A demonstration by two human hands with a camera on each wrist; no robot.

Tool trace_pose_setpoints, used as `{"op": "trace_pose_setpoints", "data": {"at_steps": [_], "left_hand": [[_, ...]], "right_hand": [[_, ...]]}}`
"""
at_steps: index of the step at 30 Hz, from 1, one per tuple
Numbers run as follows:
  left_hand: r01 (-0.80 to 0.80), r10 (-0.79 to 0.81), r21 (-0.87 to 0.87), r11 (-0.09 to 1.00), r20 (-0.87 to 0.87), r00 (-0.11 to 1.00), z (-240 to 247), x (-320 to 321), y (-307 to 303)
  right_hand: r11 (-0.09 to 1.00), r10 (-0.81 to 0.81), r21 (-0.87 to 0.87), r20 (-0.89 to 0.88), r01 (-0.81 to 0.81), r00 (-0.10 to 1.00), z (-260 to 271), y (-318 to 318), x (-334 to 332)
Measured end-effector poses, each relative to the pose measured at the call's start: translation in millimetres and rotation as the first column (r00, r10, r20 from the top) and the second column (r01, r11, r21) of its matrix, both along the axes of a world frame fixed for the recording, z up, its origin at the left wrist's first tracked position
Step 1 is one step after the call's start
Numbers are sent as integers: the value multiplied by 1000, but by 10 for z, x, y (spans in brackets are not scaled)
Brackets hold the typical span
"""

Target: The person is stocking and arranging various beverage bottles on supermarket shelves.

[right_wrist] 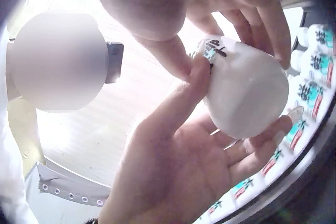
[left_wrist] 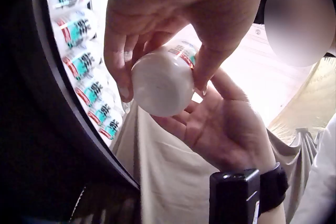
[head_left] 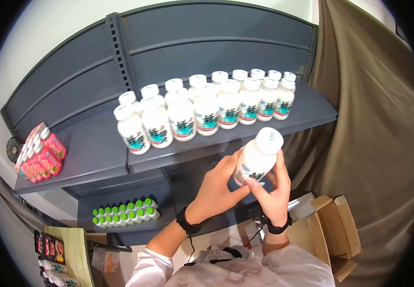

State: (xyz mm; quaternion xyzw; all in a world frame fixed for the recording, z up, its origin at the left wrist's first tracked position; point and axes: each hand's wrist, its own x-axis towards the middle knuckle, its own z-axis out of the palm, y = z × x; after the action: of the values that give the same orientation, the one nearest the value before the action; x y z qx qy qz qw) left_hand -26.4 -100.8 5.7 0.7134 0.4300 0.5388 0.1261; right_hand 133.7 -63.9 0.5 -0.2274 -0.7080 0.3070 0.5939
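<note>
A: Hands?
B: Left hand (head_left: pixel 219 184) grips the white bottle (head_left: pixel 253 160), fingers and thumb round its side. Right hand (head_left: pixel 275 191) grips it too, thumb pressed on the label. Bottle is held off the shelf, tilted, in front of its edge.
A: Materials?
B: Bottle: smooth, glossy, looks like plastic, rounded shoulder, wide flat cap (head_left: pixel 269 140). Black bands (head_left: pixel 189 224) on both wrists. Next, cardboard carton (head_left: pixel 337 227), flaps up, matte brown. Then dark grey shelf (head_left: pixel 92 153), smooth, straight-edged panels.
A: On it?
B: Lookalike white bottles (head_left: pixel 183 115) in two rows; pink bottles (head_left: pixel 46 160) bunched at the left end. Lower shelf: slim green-capped bottles (head_left: pixel 124 217). Behind the upper shelf, ribbed grey back panel (head_left: pixel 216 26) and slotted upright (head_left: pixel 117 52). Brown curtain (head_left: pixel 369 124) on the right, soft folds.
A: View differences?
B: Head: cap top, base hidden. Both wrist views: round pale base, cap hidden. Left wrist adds a boxy black device (left_wrist: pixel 234 198) at the right wrist. Right wrist adds a grey cloth strip (right_wrist: pixel 79 184) with eyelets. Carton, pink and green-capped bottles: head only.
</note>
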Motion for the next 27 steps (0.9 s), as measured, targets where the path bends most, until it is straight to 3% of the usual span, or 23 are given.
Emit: {"op": "trace_pose_setpoints", "data": {"at_steps": [3,7,10,15,18,22,27], "left_hand": [[44,-42,79,996,-31,999,67,286,391],[153,-153,-2,988,-4,988,191,659,836],[205,-206,36,978,12,979,169,921,1275],[284,-281,-6,959,114,953,18,1170,1641],[265,-270,61,962,87,959,-114,1235,1842],[268,-266,-2,964,103,958,-128,1270,1993],[261,-261,21,965,81,962,-223,1298,2051]], "right_hand": [[992,-115,-54,-66,111,991,14,228,225],[984,-174,-56,-134,167,976,75,598,571],[980,-201,-45,-146,196,969,129,928,798],[986,-166,-38,-146,162,975,126,1511,997],[981,-192,-53,-97,188,977,152,1792,1016],[986,-166,-7,-89,166,982,111,2111,970],[997,-59,-54,-127,52,990,119,2237,936]]}}
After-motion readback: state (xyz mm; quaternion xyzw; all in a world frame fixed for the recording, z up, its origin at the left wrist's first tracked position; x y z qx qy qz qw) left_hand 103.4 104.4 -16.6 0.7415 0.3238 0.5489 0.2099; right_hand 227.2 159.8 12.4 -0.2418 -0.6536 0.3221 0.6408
